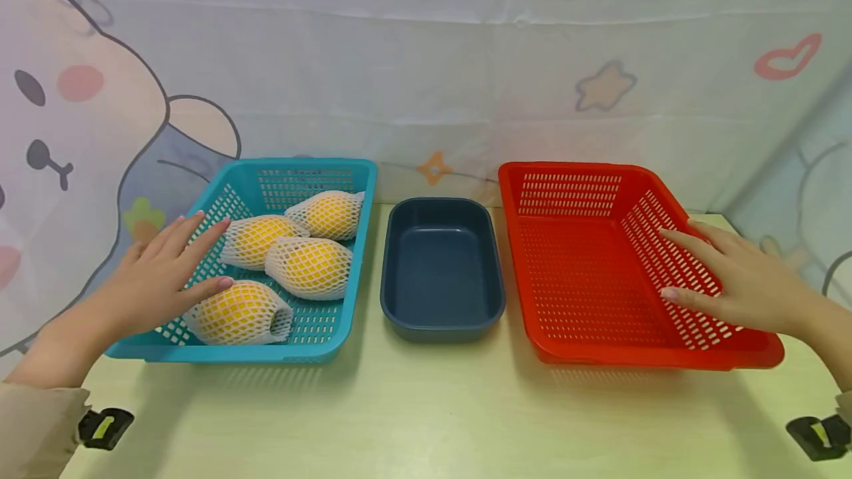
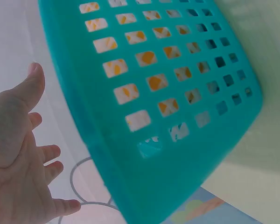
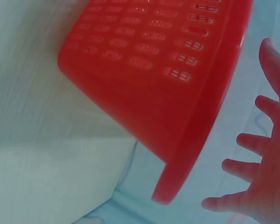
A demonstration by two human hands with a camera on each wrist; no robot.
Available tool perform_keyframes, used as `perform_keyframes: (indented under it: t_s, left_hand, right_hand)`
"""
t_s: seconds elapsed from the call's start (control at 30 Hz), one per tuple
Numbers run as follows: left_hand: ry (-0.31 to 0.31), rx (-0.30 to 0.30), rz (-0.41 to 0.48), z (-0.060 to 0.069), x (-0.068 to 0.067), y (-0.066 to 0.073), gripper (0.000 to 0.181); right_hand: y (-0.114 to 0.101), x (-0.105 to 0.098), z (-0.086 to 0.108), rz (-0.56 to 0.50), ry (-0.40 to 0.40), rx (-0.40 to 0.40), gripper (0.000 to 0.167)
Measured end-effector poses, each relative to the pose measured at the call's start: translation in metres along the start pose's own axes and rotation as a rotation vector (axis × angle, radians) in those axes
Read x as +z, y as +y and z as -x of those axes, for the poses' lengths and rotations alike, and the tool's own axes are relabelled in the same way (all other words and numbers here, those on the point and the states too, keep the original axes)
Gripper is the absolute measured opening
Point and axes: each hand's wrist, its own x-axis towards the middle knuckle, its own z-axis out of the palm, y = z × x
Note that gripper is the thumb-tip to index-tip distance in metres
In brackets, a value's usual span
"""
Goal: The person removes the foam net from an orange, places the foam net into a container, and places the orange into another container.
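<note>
My left hand (image 1: pixel 160 276) hovers with spread fingers over the left side of a teal plastic basket (image 1: pixel 306 353). Several yellow fruits (image 1: pixel 309 268) in white foam netting lie inside it; their exact kind is hard to tell. In the left wrist view, the left hand (image 2: pixel 18 158) is apart from the basket's rim, holding nothing. My right hand (image 1: pixel 745 279) is held, fingers extended, above the right side of a red plastic basket (image 1: pixel 639 359) with nothing in it. The right wrist view shows that hand (image 3: pixel 270 163) beside the red rim, apart from it.
Between the two baskets stands a dark blue rectangular tub (image 1: pixel 442 279), bare inside. All three containers rest on a pale wooden table (image 1: pixel 439 412). A white cloth (image 1: pixel 426 80) with cartoon prints hangs behind them.
</note>
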Motion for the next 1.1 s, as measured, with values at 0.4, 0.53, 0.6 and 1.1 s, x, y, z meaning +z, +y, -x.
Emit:
perform_keyframes:
  t_s: [0.4, 0.53, 0.6, 1.1]
  left_hand:
    - [-0.040, 0.010, 0.011, -0.004, 0.003, -0.007, 0.082]
    - [-0.037, 0.009, 0.034, -0.006, 0.005, -0.011, 0.082]
    - [-0.038, 0.005, 0.047, -0.007, 0.006, -0.013, 0.082]
    - [-0.111, 0.004, 0.106, -0.011, 0.015, -0.015, 0.084]
  right_hand:
    - [0.023, 0.010, 0.005, 0.024, -0.039, 0.068, 0.089]
    - [0.027, 0.012, 0.007, 0.018, -0.077, 0.102, 0.093]
    - [0.028, 0.014, 0.008, 0.020, -0.092, 0.104, 0.094]
    - [0.037, 0.020, 0.007, -0.029, -0.138, 0.089, 0.077]
